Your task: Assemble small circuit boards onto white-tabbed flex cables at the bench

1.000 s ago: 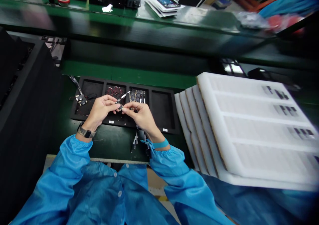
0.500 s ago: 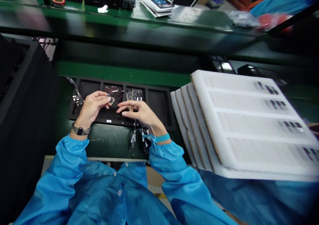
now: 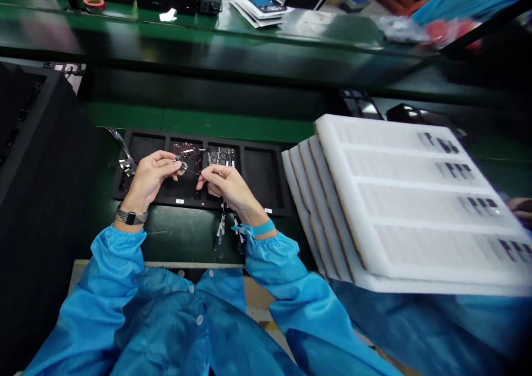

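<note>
Pinched between the thumb and fingers of my left hand (image 3: 152, 179) is a small circuit board (image 3: 182, 167). A thin dark reddish wire (image 3: 193, 171) runs from it to my right hand (image 3: 228, 190), whose thumb and forefinger are closed on the wire's far end. Both hands are above a black foam tray (image 3: 195, 201) with several compartments. In one compartment lie small parts with red wires (image 3: 187, 150). Another holds circuit boards (image 3: 220, 155), partly hidden by my right hand. Strips with dark and silvery parts (image 3: 220, 229) hang over the tray's near edge below my right wrist.
A stack of white foam trays (image 3: 415, 198) with small dark parts stands close on the right. Tall black foam (image 3: 45, 159) is at the left. Loose wired parts (image 3: 126, 162) lie by the tray's left end. A green shelf (image 3: 324, 29) crosses the back.
My right fingers have gone from spread to pinched on the wire, which is now drawn out between the hands. The view has shifted slightly; my left hand keeps its board.
</note>
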Demonstrator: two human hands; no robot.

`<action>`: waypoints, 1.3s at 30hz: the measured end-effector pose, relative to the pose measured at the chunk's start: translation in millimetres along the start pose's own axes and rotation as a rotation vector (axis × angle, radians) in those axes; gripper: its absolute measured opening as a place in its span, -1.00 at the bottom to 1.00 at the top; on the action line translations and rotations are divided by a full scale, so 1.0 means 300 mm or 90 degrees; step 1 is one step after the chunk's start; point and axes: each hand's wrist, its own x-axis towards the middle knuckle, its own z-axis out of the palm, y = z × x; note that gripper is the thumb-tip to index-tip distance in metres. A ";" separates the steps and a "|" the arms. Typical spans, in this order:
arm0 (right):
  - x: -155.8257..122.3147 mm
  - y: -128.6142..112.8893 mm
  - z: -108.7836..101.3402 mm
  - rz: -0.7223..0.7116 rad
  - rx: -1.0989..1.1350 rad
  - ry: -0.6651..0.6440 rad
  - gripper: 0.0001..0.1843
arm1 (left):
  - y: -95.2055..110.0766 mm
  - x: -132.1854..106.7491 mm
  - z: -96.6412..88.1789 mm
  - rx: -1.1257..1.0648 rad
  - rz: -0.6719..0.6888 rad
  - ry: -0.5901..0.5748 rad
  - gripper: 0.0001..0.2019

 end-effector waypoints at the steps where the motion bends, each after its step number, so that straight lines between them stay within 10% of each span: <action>1: 0.002 0.002 0.001 0.000 0.006 0.001 -0.63 | -0.001 0.000 0.000 0.001 0.000 -0.002 -0.59; 13: 0.011 0.027 0.033 -0.048 -0.028 0.104 -0.73 | 0.002 -0.009 0.016 0.053 0.073 0.015 -0.67; 21: 0.000 -0.037 -0.022 -0.098 -0.016 0.129 -0.65 | 0.041 0.010 -0.038 0.071 0.274 0.178 -0.78; 29: -0.005 -0.069 -0.170 -0.168 0.055 0.240 -0.74 | 0.177 -0.105 -0.180 0.675 0.572 0.432 -0.70; 34: 0.009 -0.043 -0.189 -0.145 0.055 0.234 -0.74 | 0.109 -0.111 -0.237 1.064 0.356 0.247 -0.59; 39: 0.008 -0.038 -0.189 -0.141 0.046 0.222 -0.74 | 0.042 -0.091 -0.241 1.134 0.281 0.105 -0.51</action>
